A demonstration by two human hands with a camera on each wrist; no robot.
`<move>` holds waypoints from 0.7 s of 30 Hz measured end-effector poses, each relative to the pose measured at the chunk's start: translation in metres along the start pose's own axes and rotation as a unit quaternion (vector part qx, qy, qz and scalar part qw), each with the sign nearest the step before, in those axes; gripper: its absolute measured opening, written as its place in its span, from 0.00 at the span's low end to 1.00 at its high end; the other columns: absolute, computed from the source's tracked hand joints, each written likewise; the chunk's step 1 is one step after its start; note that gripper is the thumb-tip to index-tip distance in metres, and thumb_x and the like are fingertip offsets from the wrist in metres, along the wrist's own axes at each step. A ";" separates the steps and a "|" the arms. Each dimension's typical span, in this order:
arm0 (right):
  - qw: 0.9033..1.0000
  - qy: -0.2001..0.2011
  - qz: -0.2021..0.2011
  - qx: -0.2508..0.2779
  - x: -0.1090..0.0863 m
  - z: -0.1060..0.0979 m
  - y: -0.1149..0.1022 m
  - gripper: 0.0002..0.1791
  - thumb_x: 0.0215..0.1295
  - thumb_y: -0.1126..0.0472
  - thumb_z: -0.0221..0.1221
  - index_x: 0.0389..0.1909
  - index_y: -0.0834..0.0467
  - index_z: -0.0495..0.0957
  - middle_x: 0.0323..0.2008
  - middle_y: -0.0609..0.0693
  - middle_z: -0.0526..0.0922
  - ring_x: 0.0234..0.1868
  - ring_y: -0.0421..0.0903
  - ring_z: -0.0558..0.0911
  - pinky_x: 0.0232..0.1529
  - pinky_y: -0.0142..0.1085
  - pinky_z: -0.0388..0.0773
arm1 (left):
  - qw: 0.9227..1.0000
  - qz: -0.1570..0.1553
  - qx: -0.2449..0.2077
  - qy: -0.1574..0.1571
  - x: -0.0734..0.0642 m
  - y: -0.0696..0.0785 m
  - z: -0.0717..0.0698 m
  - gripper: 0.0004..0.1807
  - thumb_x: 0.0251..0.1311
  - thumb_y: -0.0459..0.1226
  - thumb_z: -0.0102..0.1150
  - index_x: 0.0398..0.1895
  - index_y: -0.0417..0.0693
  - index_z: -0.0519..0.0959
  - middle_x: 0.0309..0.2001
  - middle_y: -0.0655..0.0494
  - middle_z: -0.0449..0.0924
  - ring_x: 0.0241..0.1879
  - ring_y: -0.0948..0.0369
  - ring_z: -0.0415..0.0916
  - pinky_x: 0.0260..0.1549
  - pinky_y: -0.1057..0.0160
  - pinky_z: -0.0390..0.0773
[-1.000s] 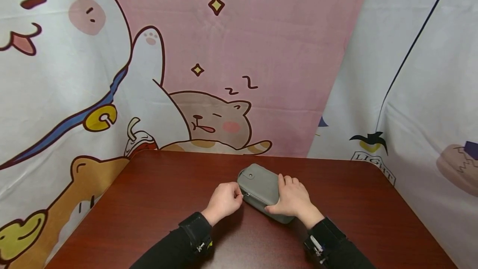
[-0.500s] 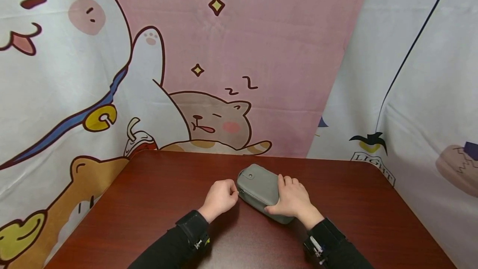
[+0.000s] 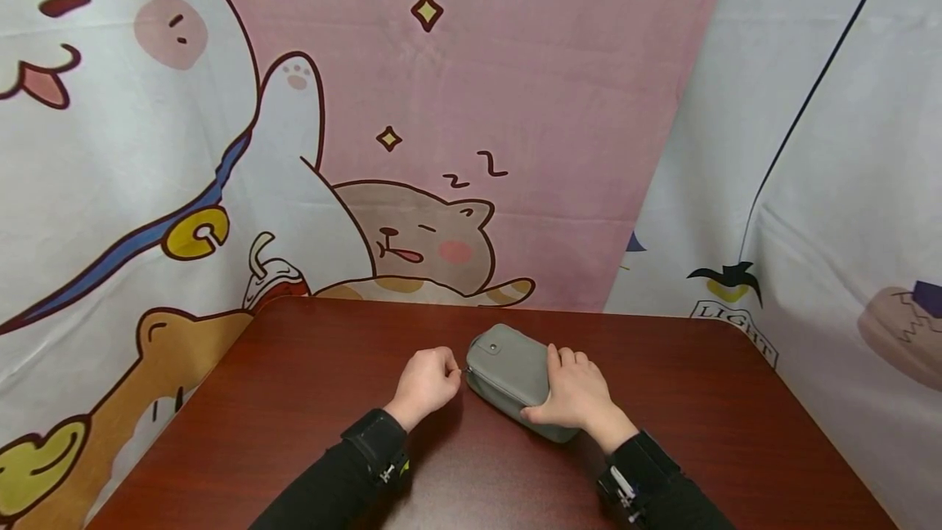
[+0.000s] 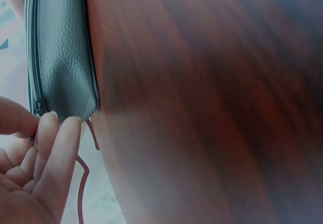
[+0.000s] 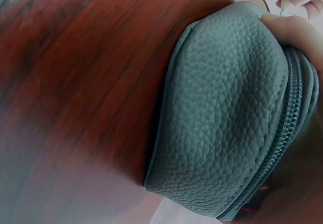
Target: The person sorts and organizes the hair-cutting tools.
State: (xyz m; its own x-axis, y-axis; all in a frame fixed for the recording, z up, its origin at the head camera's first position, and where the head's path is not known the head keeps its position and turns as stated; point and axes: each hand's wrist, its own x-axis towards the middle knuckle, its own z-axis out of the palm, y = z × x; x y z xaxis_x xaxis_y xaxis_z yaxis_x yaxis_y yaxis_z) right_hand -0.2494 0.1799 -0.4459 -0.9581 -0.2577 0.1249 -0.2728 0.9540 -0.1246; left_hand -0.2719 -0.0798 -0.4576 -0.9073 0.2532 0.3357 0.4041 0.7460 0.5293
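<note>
A grey-green pebbled-leather zippered pouch [image 3: 508,366] lies at a slant on the table, a round snap near its far end. My left hand [image 3: 427,387] is at the pouch's far left corner. In the left wrist view its thumb and finger pinch the small pull of the zipper slider [image 4: 39,107]; the pull itself is mostly covered by the fingertips. My right hand [image 3: 577,393] grips the pouch's right end, fingers over the top and thumb on the near side. In the right wrist view the zipper teeth [image 5: 290,118] run meshed along the pouch's side.
The reddish-brown wooden table [image 3: 316,399] extends around the pouch. Behind it hangs a cartoon-printed cloth [image 3: 559,145], close to the table's far edge. Dark bands with small devices sit on both wrists.
My left hand has moved left and away along the pouch's side to its far corner, with the zipper pull between its fingers. The right hand and the pouch have stayed almost still.
</note>
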 end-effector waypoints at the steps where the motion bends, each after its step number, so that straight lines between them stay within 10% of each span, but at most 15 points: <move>1: 1.000 0.000 -0.001 0.001 0.000 0.000 0.000 0.64 0.39 0.30 0.71 0.68 0.71 0.63 0.58 0.68 0.71 0.56 0.64 0.71 0.57 0.56 0.70 | 1.000 0.000 0.004 -0.001 0.001 0.000 -0.001 0.12 0.56 0.32 0.65 0.19 0.52 0.75 0.18 0.64 0.70 0.19 0.66 0.66 0.19 0.66 0.68; 21: 1.000 0.014 -0.015 -0.003 0.000 0.001 0.003 0.62 0.40 0.31 0.70 0.67 0.72 0.64 0.58 0.68 0.72 0.56 0.65 0.71 0.56 0.57 0.70 | 0.992 0.066 0.106 0.003 0.016 -0.006 0.000 0.11 0.55 0.32 0.67 0.22 0.50 0.74 0.18 0.63 0.70 0.19 0.64 0.68 0.18 0.65 0.69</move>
State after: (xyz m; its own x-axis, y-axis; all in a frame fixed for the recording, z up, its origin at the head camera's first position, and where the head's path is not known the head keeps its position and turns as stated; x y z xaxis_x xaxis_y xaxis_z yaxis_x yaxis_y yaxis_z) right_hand -0.2500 0.1824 -0.4473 -0.9465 -0.2822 0.1564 -0.3012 0.9466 -0.1148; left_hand -0.2887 -0.0804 -0.4553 -0.8470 0.3548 0.3958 0.4855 0.8195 0.3044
